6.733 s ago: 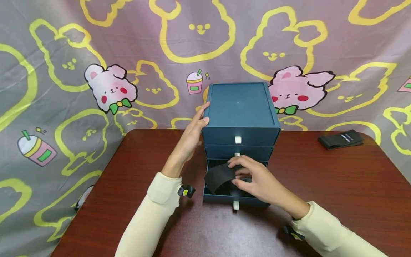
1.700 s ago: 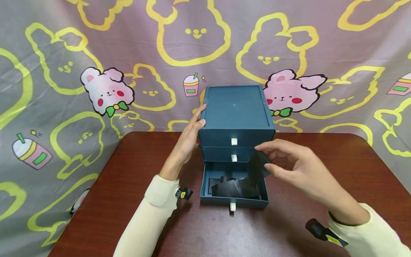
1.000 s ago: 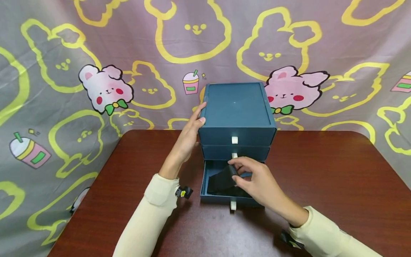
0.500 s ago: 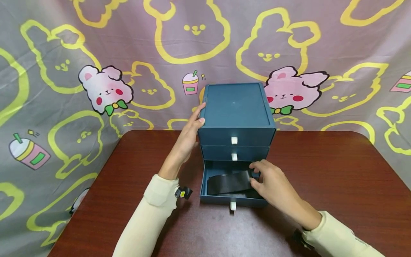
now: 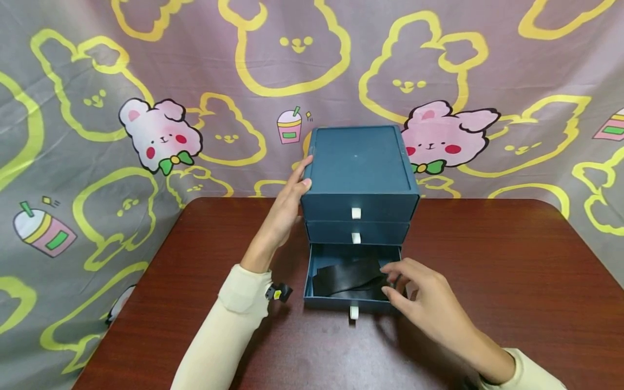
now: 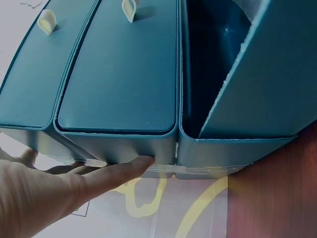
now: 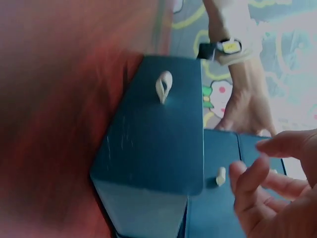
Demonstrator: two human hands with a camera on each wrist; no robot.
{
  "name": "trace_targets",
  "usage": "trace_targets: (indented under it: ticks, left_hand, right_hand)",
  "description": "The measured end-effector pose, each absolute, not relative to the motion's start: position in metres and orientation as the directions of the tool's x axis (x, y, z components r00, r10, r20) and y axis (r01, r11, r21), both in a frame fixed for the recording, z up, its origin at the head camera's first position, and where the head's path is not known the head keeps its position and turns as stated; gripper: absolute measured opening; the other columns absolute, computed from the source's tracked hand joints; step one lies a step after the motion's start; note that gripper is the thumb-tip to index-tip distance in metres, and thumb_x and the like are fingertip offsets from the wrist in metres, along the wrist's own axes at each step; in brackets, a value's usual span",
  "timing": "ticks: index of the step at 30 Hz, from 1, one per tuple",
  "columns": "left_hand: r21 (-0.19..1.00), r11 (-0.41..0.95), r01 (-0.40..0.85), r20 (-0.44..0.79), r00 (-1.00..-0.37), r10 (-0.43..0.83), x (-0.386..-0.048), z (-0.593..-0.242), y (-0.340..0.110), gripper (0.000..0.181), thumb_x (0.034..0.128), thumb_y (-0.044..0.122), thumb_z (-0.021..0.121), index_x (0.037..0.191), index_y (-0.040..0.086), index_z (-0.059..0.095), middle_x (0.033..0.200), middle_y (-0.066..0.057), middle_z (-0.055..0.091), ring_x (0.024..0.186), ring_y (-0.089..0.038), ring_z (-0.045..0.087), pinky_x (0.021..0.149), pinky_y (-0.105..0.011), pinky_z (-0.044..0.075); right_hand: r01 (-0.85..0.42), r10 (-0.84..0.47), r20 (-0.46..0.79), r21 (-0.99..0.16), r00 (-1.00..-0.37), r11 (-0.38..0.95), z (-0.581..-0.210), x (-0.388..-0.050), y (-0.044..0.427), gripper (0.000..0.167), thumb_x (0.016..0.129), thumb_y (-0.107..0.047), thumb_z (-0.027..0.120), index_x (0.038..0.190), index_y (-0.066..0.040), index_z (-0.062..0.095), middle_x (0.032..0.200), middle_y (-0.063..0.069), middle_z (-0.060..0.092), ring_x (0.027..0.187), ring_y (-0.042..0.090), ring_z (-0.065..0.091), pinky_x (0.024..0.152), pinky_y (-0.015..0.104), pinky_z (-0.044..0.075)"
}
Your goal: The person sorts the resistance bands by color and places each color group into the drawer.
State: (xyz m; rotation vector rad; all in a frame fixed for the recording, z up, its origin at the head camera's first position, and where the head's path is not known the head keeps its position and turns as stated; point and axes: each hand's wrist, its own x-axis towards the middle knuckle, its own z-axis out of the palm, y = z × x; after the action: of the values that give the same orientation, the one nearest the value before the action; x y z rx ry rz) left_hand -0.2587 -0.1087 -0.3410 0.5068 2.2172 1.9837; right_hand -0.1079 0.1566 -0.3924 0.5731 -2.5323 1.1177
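A blue chest of three drawers (image 5: 358, 162) stands at the table's middle back, its bottom drawer (image 5: 326, 305) pulled out. Folded black strips (image 5: 343, 277), flat and slightly shiny, lie inside; their kind I cannot tell. My left hand (image 5: 280, 219) rests on the chest's left side, and in the left wrist view the thumb lies straight along the casing. Over the open drawer's right front corner hovers my right hand (image 5: 429, 298), fingers loosely bent. In the right wrist view, nothing shows between that hand's fingers (image 7: 247, 181).
White loop pulls (image 5: 356, 213) mark each drawer front; the upper two drawers are closed. The brown table (image 5: 234, 238) reaches back to a curtain (image 5: 195, 54) printed with yellow rabbit outlines. A small camera (image 5: 280, 292) sits on my left wrist.
The black folded piece earlier at the table's back right is gone from there. My right hand has released a black strip into the drawer and drawn back right. The left hand stays put.
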Motion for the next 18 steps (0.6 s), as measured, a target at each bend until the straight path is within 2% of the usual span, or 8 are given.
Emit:
trace_targets:
  ticks: [4,8,13,18]
  left_hand:
    - [0.983,0.088,0.164,0.127,-0.937,0.324,-0.259,-0.341,-0.108,0.057,0.1073,0.044,0.041,0.162,0.048,0.027,0.176,0.01,0.006,0.16,-0.03,0.013,0.112,-0.086,0.02]
    - [0.982,0.089,0.165,0.129,-0.938,0.321,-0.259,-0.341,-0.109,0.057,0.1069,0.044,0.041,0.162,0.047,0.028,0.176,0.01,0.006,0.16,-0.031,0.013,0.112,-0.086,0.02]
    - [0.983,0.089,0.164,0.127,-0.939,0.32,-0.259,-0.342,-0.108,0.058,0.1067,0.044,0.041,0.163,0.047,0.027,0.176,0.009,0.006,0.16,-0.031,0.012,0.112,-0.086,0.019]
    - [0.981,0.086,0.173,0.136,-0.935,0.328,-0.259,-0.342,-0.109,0.058,0.1075,0.042,0.041,0.164,0.045,0.026,0.177,0.006,0.005,0.161,-0.033,0.011,0.111,-0.087,0.019]
  right_hand:
    - [-0.507,-0.266,0.433,-0.689,-0.861,0.518,-0.398,-0.097,0.154,0.034,0.085,0.0,0.083,0.114,-0.013,0.074,0.089,-0.011,0.069,0.077,-0.003,0.061,0.053,0.022,0.049]
    - [-0.511,-0.337,0.394,-0.749,-0.855,0.421,-0.407,-0.091,0.151,0.034,0.088,0.0,0.08,0.12,-0.008,0.073,0.091,-0.003,0.076,0.082,-0.002,0.066,0.052,0.023,0.053]
    - [-0.442,-0.437,0.269,-0.821,-0.858,0.363,-0.416,-0.09,0.15,0.035,0.092,-0.005,0.078,0.126,-0.004,0.072,0.101,0.008,0.08,0.089,0.0,0.072,0.061,0.025,0.06]
    - [-0.411,-0.494,0.193,-0.827,-0.848,0.383,-0.422,-0.092,0.145,0.035,0.093,-0.011,0.078,0.127,-0.005,0.074,0.116,0.012,0.079,0.1,0.011,0.077,0.072,0.026,0.063]
